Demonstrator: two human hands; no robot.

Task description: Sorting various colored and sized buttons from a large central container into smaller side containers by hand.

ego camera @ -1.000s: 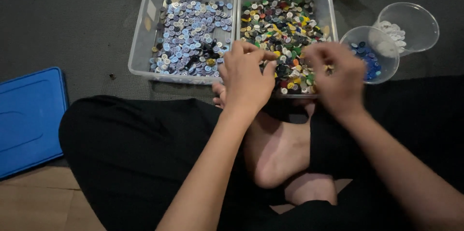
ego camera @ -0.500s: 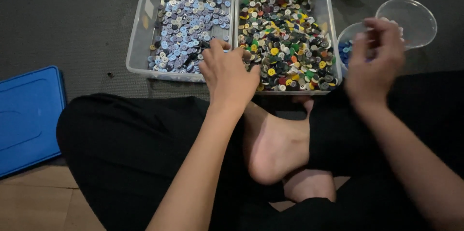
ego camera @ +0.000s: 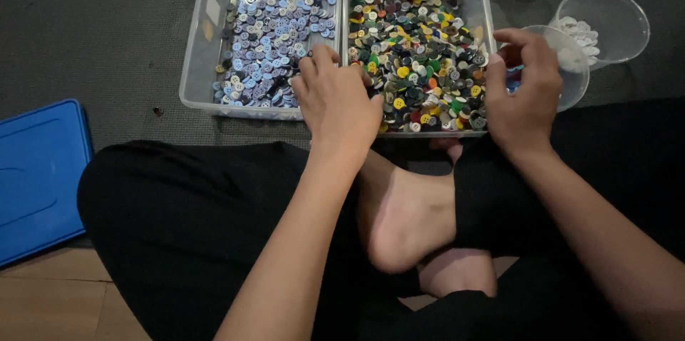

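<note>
**Sorting position: hands at the button bins**

Sitting cross-legged on the floor, you have two clear plastic bins side by side in front of your legs. The right bin (ego camera: pixel 479 41) holds mixed-colour buttons (ego camera: pixel 414 48); the left bin (ego camera: pixel 196 63) holds blue and grey buttons (ego camera: pixel 275 34).

Your left hand (ego camera: pixel 335 102) rests palm down across the near wall where the two bins meet, fingers loosely curled. Whether it holds a button cannot be told, as the fingertips are hidden.

Your right hand (ego camera: pixel 524 88) hovers beside the right bin's outer wall, at the rim of the nearer clear cup (ego camera: pixel 574 88), thumb and forefinger pinched together. What they pinch is too small to make out.

The farther cup (ego camera: pixel 606 16), holding white buttons (ego camera: pixel 581 38), lies beyond and to the right. The mixed buttons lie directly ahead of the left hand and to the left of the right hand; the left hand is nearer. A blue lid (ego camera: pixel 39 177) lies well apart at your left.
</note>
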